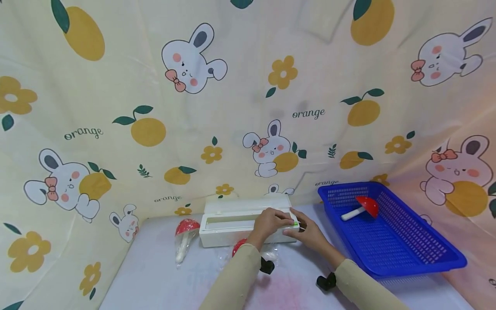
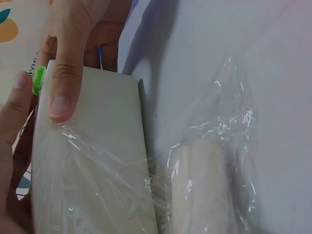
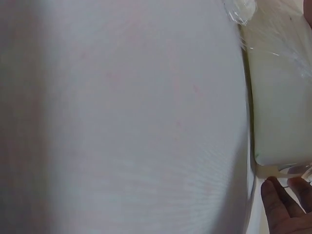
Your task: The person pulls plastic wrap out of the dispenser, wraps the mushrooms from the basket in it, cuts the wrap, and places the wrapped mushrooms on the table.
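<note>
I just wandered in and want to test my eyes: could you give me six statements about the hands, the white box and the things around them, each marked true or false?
1. The left hand and right hand are both at the white box. True.
2. The box's lid is shut. False: it stands open.
3. The blue basket holds a red-capped mushroom. True.
4. The basket stands left of the box in the head view. False: it stands to the right.
5. A plastic-wrapped mushroom lies left of the box. True.
6. The small tab at the box's edge is red. False: it is green.
</note>
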`<state>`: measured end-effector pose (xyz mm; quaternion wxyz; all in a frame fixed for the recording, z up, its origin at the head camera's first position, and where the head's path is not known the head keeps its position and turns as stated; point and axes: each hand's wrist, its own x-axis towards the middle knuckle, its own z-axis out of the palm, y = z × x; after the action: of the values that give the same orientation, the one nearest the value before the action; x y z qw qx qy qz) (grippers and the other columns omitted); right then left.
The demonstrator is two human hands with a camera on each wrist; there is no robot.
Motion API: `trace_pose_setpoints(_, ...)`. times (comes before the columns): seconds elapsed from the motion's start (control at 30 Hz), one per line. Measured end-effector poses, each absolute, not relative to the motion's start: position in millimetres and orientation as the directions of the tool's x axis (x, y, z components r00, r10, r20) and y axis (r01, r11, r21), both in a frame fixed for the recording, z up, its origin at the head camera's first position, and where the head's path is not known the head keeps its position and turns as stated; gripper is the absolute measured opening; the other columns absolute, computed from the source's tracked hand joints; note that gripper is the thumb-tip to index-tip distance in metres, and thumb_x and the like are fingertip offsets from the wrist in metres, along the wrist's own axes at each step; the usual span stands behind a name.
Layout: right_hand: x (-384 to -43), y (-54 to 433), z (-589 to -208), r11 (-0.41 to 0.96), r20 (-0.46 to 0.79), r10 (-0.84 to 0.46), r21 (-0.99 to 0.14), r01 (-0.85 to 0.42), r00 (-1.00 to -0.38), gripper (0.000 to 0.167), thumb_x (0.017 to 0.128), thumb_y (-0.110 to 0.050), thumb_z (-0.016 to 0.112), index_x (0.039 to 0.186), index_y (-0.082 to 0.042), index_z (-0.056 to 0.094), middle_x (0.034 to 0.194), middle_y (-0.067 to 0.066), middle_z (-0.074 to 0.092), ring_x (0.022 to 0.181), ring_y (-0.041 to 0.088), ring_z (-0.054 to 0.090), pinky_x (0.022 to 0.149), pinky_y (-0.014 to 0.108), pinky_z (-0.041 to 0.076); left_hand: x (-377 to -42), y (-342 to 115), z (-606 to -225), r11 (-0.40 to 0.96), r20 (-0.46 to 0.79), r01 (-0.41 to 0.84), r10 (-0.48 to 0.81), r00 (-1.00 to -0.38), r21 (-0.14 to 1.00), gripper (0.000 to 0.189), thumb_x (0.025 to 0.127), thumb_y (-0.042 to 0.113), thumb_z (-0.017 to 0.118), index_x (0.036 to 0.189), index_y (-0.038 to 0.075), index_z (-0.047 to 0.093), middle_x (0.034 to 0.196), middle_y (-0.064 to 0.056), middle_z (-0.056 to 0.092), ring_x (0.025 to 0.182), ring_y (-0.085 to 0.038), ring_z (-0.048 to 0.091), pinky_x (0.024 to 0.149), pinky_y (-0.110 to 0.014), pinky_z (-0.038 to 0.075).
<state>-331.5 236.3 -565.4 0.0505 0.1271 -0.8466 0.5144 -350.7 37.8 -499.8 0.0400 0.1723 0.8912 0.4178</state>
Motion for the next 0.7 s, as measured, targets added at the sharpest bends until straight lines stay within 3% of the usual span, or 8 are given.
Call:
trace_pose_setpoints(0.5,-327.9,236.4,-561.6,0.450,0.232,-0.150,-0.850,-0.275,-0.961,0.096,0.088,-0.038,0.091,0.166,-0.015,0.040,0.168,0.019,0.041,0.140,0.049,0.055,0.106,0.056,0.055,-349.1,33.1,-498.3,0.563,0.067,0.298,0.394,-0.917,0.771,0.015,0.089,0.042,0.088,0.099,0.030,0.088,0.095,0.022,0.078,0.088,0.001,0.062,0.075,-0.024,0.048)
trace_pose_setpoints(0.7,-328.3,237.3,-561.5,0.423,0.236,-0.152,-0.862,-0.280,-0.960,0.093,0.088,-0.033,0.091,0.165,-0.015,0.042,0.167,0.021,0.042,0.139,0.048,0.056,0.107,0.057,0.054,-347.9,29.7,-493.6,0.561,0.105,0.354,0.428,-0.898,0.748,0.018,0.091,0.037,0.087,0.101,0.022,0.088,0.096,0.015,0.079,0.081,-0.001,0.061,0.071,-0.022,0.050)
